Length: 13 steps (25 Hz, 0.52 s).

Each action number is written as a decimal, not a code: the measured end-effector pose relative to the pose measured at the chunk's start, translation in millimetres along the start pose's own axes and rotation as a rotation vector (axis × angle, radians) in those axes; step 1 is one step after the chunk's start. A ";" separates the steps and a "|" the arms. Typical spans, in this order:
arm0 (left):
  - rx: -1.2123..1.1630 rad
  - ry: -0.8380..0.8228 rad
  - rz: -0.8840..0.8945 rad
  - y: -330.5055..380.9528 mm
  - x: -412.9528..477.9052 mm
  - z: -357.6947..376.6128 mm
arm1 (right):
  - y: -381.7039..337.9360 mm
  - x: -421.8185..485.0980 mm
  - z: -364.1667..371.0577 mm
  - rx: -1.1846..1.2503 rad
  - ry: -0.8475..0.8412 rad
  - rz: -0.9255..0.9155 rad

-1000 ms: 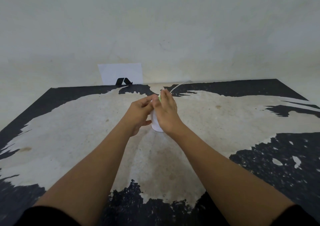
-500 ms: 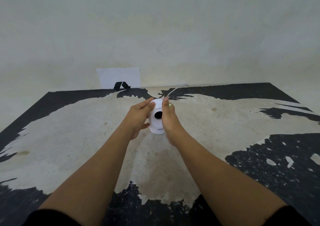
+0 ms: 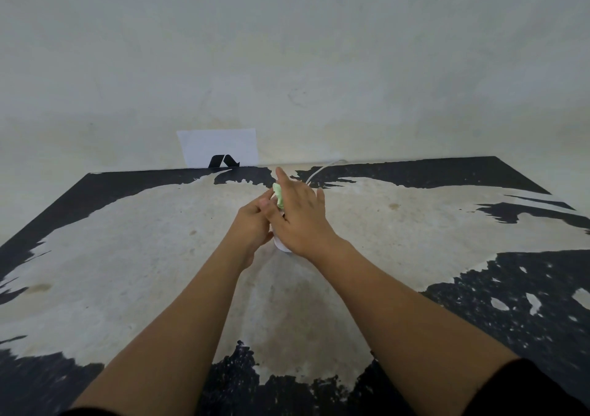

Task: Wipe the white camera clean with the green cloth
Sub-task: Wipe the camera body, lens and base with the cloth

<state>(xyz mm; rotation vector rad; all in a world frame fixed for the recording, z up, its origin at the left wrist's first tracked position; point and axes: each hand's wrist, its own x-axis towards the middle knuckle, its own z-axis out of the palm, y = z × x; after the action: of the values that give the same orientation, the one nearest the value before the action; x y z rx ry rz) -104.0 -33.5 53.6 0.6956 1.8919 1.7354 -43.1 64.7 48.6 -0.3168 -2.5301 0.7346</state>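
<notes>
The white camera (image 3: 282, 245) stands on the worn table, almost wholly hidden by both hands; only its lower rim shows. My left hand (image 3: 252, 224) grips its left side. My right hand (image 3: 298, 221) lies over the camera's top and front, pressing the green cloth (image 3: 278, 196) against it. A strip of the cloth sticks out under my right fingers. A white cable (image 3: 319, 171) runs from behind the camera to the table's back edge.
The table (image 3: 127, 256) is black with large patches worn pale. A white card with a black mark (image 3: 218, 149) leans on the wall at the table's back edge, left of the hands. The wall stands close behind.
Half a second ago the camera's front and lens showed between my hands. My right hand has since swept left over the top and front with the cloth, covering it.
</notes>
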 end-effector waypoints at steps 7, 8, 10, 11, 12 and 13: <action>-0.084 0.067 -0.034 -4.9 1.2 7.3 | 17.4 -20.7 5.2 0.253 0.129 -0.047; -0.093 0.069 -0.042 -4.2 1.3 7.3 | 20.3 -23.1 4.4 0.243 0.136 -0.044; -0.110 0.066 -0.063 -3.5 0.4 6.9 | 24.1 -29.9 3.2 0.229 0.143 -0.049; -0.111 0.065 -0.075 -3.5 -0.3 7.1 | 25.2 -34.7 3.0 0.230 0.145 -0.046; -0.106 0.068 -0.085 -3.3 -1.1 7.8 | 27.0 -40.6 2.6 0.228 0.151 -0.042; -0.096 0.072 -0.097 -1.9 -1.9 8.2 | 28.7 -47.1 2.2 0.228 0.166 -0.040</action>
<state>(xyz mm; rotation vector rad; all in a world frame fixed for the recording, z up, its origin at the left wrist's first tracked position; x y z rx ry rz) -97.3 -28.7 51.0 0.5037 1.8431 1.7983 -1.4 71.4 13.0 -0.2380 -2.2644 0.9306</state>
